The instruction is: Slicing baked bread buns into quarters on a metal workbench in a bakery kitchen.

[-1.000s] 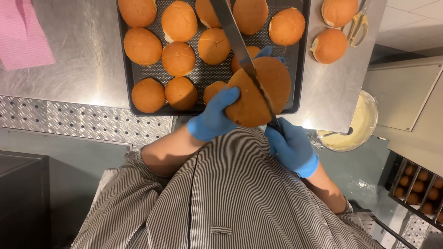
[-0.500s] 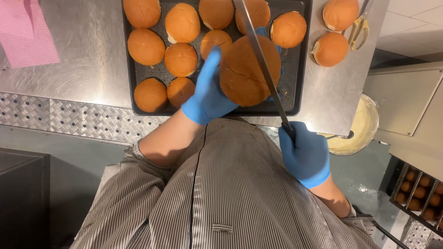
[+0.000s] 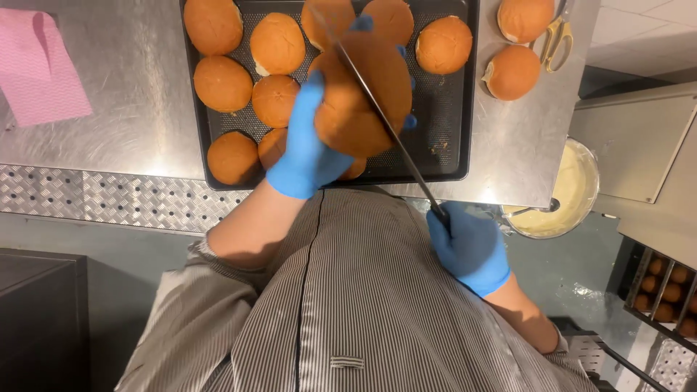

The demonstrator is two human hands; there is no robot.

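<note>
**Bun held above the tray, knife blade across it**

From my feed, the left hand (image 3: pixel 308 149), in a blue glove, is wrapped around a large round bun (image 3: pixel 363 94), fingers curled over its far side and thumb on the near side, so it is closed firmly on the bread. The bun sits lifted above the dark baking tray (image 3: pixel 454 123), over the tray's middle. The right hand (image 3: pixel 472 247), also gloved in blue, is clenched around the handle of a long knife (image 3: pixel 381 120) down at about 5 o'clock from the bun, close to the striped jacket (image 3: pixel 363 305). The blade runs up toward 11 o'clock and lies across the bun's face (I cannot tell how deep it sits in the bread).

On the tray, more buns (image 3: pixel 250 69) lie in rows from 9 to 12 o'clock of the held one, some touching each other. Off the tray on the steel surface (image 3: pixel 131 109), two further buns (image 3: pixel 512 69) rest at 2 o'clock, just beside a pair of yellow-handled scissors (image 3: pixel 555 36). A pink cloth (image 3: pixel 43 69) lies far out at 9 o'clock. Below the surface's edge at 4 o'clock stands a bowl of pale cream (image 3: pixel 570 192), and a rack with small brown pieces (image 3: pixel 664 283) shows at the right edge.
</note>
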